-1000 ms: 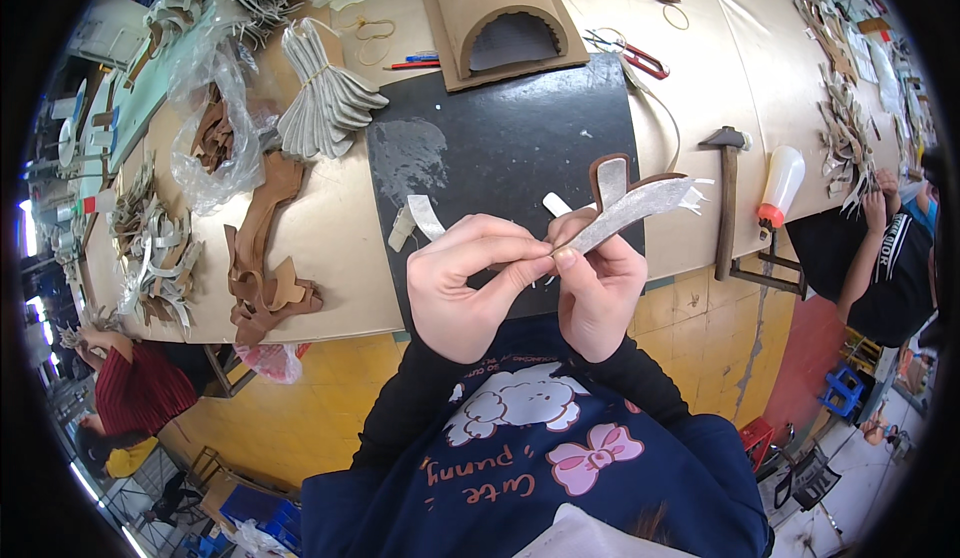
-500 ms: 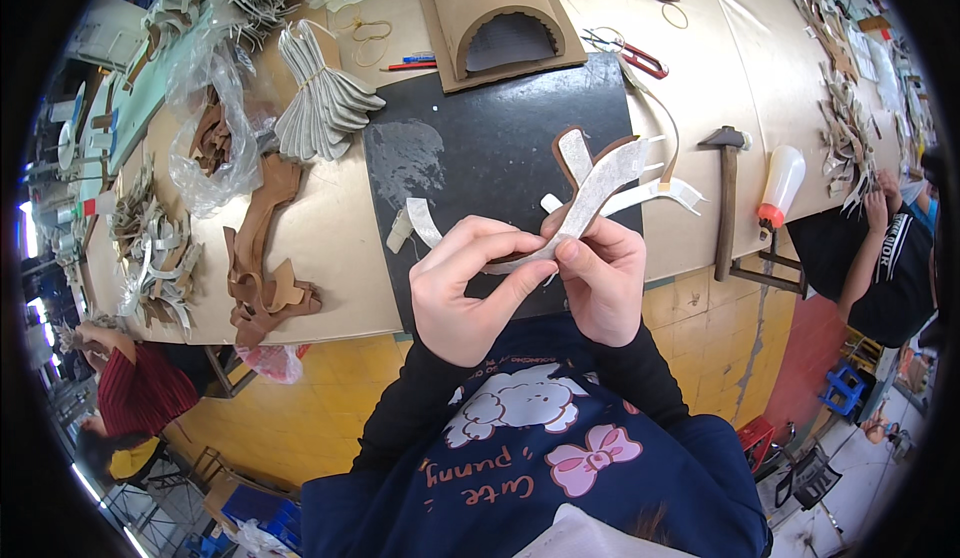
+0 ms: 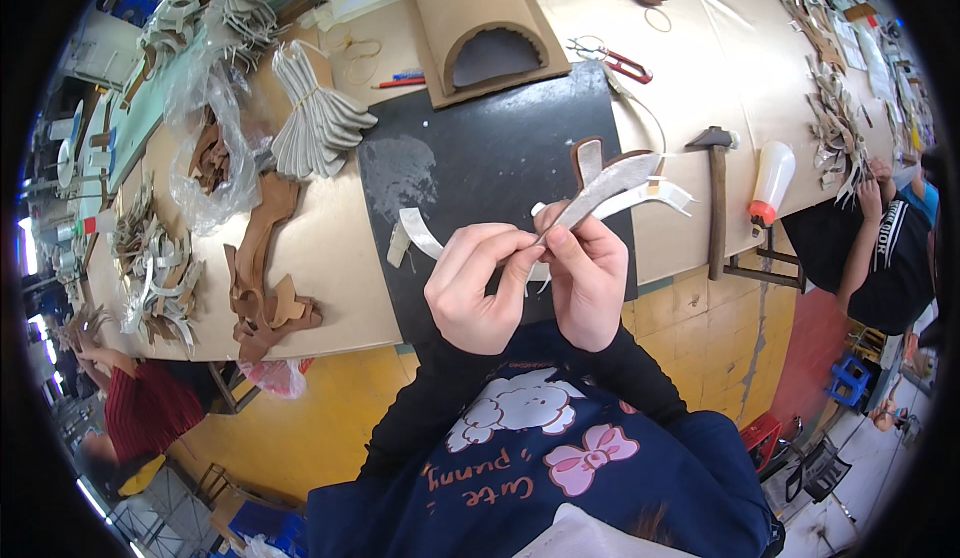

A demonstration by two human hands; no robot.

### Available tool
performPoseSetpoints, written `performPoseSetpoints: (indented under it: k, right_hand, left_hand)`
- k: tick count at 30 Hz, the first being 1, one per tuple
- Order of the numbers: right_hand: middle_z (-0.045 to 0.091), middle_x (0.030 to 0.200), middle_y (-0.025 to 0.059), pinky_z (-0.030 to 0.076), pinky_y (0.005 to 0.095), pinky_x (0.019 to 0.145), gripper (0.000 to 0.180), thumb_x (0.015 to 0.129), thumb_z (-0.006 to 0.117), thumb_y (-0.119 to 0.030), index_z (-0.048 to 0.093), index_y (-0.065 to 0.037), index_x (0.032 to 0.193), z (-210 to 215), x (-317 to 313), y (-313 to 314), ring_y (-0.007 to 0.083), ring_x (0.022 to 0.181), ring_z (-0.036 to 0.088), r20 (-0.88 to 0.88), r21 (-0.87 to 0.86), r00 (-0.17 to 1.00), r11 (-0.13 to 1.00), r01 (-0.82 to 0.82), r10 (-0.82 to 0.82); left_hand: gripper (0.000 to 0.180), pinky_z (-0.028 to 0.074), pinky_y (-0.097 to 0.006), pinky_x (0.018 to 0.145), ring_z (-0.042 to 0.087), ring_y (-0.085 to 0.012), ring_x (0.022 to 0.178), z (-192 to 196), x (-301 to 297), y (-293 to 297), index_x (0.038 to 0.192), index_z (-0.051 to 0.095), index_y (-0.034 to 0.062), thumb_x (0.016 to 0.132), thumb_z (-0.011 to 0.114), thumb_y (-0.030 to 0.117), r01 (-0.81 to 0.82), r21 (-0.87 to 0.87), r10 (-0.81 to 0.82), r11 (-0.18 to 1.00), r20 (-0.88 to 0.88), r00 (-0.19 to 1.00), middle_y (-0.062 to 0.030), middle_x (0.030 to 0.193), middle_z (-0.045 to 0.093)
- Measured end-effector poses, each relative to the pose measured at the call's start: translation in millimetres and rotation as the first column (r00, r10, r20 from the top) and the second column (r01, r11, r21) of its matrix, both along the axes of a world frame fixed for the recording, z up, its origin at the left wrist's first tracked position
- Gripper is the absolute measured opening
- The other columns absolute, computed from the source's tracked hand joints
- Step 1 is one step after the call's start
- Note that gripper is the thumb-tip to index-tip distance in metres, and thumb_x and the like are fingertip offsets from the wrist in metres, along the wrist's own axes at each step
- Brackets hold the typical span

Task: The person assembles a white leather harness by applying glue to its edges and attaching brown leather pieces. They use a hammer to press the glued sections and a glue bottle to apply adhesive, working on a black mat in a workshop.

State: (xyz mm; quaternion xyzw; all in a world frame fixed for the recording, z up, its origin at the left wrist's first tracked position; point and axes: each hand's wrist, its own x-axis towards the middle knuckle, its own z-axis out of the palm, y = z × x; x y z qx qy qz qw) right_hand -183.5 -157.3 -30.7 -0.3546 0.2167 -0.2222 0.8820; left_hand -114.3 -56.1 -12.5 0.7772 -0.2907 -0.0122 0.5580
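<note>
Between both hands is a forked leather strap piece (image 3: 608, 186), brown on one face and greyish white on the other. My right hand (image 3: 585, 278) pinches its stem between thumb and fingers, the forked end pointing up and away. My left hand (image 3: 480, 283) is closed on the strap's lower end, fingertips meeting the right hand's; the end itself is mostly hidden. Behind the hands a white strip piece (image 3: 645, 196) with split ends lies across the edge of the black mat (image 3: 480, 148). Left of my left hand, a white curved strip (image 3: 418, 230) shows beside a small pale block (image 3: 398, 245).
A brown arched form (image 3: 490, 23) stands at the mat's far edge. Right of the mat lie red-handled snips (image 3: 625, 66), a hammer (image 3: 717, 198) and a white bottle (image 3: 773, 183). Bundled pale straps (image 3: 312, 108) and brown leather pieces (image 3: 262, 258) lie left. Other people work at both sides.
The forked strap has tilted and shifted slightly toward me, and its lower end is drawn in between my fingertips. My hands have come closer together. The whole view has shifted a little.
</note>
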Motion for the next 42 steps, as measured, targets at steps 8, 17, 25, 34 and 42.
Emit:
performPoseSetpoints:
  k: [8, 17, 25, 34, 42]
  right_hand:
    - [0.063, 0.099, 0.0054, 0.048, 0.0266, 0.077, 0.019, 0.103, 0.056, -0.014, 0.062, 0.003, 0.110, 6.9, -3.3, -35.6, 0.0094, 0.081, 0.055, -0.015, 0.011, 0.999, 0.999, -0.050, 0.050]
    - [0.068, 0.089, 0.0031, 0.048, 0.0227, 0.074, 0.013, 0.099, 0.062, -0.008, 0.068, 0.004, 0.103, 18.7, 3.2, -51.1, 0.0073, 0.078, 0.060, -0.095, -0.249, 0.995, 0.968, -0.017, -0.007]
    - [0.071, 0.096, 0.0072, 0.052, 0.0280, 0.080, 0.019, 0.099, 0.062, -0.012, 0.068, 0.004, 0.109, 28.4, -8.7, -115.0, 0.0129, 0.087, 0.066, -0.300, -0.689, 0.937, 0.720, -0.083, -0.180]
    - [0.061, 0.111, 0.0194, 0.051, 0.0394, 0.083, 0.036, 0.098, 0.063, -0.024, 0.063, 0.002, 0.123, -64.5, -99.7, -243.0, 0.0323, 0.095, 0.062, -0.447, -0.852, 0.501, 0.183, -0.490, -0.741]
    - [0.056, 0.108, 0.0237, 0.049, 0.0470, 0.084, 0.063, 0.100, 0.061, -0.025, 0.035, 0.003, 0.150, -103.2, -76.8, -259.8, 0.0415, 0.098, 0.059, -0.484, -0.712, 0.464, 0.026, -0.701, -0.742]
  left_hand:
    - [0.023, 0.053, -0.031, 0.071, 0.069, -0.0230, 0.081, 11.8, 15.0, -7.6, 0.099, 0.074, -0.0014, 0.078, 0.082, 0.005, 0.152, -0.004, -0.151, 0.988, -0.173, 0.973, -0.0114, 0.092, 0.071]
    - [0.005, 0.053, -0.027, 0.072, 0.069, -0.0186, 0.078, 11.8, 27.6, -34.2, 0.088, 0.073, -0.0052, 0.085, 0.074, -0.002, 0.118, -0.146, -0.161, 0.982, -0.324, 0.932, -0.0120, 0.084, 0.071]
    - [0.009, 0.050, -0.026, 0.070, 0.065, -0.0143, 0.076, 11.0, 49.3, -40.4, 0.092, 0.070, -0.0066, 0.089, 0.071, 0.002, 0.128, -0.016, -0.122, 0.992, -0.426, 0.896, -0.0087, 0.084, 0.069]
    - [0.009, 0.044, -0.028, 0.060, 0.061, -0.0193, 0.066, 112.9, 100.7, 95.7, 0.085, 0.068, -0.0074, 0.076, 0.069, -0.006, 0.308, 0.315, -0.255, 0.898, -0.198, 0.946, -0.0114, 0.076, 0.065]
    - [0.009, 0.050, -0.032, 0.071, 0.065, -0.0258, 0.076, 48.2, 113.2, 73.1, 0.091, 0.072, -0.0013, 0.084, 0.070, 0.005, 0.296, 0.388, -0.240, 0.873, -0.188, 0.952, -0.0126, 0.082, 0.066]
